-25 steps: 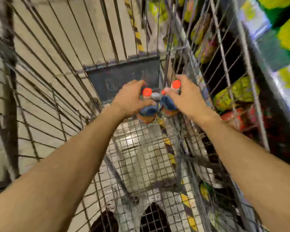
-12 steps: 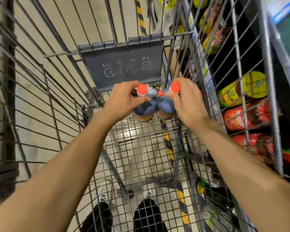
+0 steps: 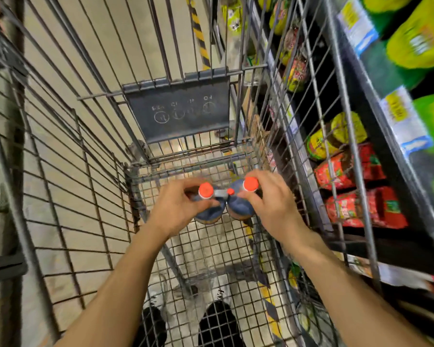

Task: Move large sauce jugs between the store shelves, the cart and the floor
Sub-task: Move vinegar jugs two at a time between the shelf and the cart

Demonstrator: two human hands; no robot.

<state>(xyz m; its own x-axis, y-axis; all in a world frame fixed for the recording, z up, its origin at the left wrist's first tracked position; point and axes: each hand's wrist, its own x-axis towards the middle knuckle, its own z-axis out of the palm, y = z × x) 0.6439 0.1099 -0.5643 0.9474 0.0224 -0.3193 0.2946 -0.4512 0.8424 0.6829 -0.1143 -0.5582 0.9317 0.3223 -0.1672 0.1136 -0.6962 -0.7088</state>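
Two dark sauce jugs with orange caps stand side by side low inside the wire cart (image 3: 68, 171), near its far end. My left hand (image 3: 178, 209) grips the neck of the left jug (image 3: 208, 214). My right hand (image 3: 273, 206) grips the neck of the right jug (image 3: 241, 209). A grey handle piece joins the two jugs between the caps. Whether the jugs touch the cart's mesh floor I cannot tell.
The cart's grey child-seat flap (image 3: 181, 113) stands at its far end. Store shelves (image 3: 376, 151) on the right hold yellow, red and green packaged goods close to the cart's side. Beige floor with a yellow-black stripe (image 3: 198, 31) lies beyond. My shoes (image 3: 216, 324) show below.
Both hands have lowered the two jugs deeper into the cart, toward its mesh floor. The view has tilted further down.
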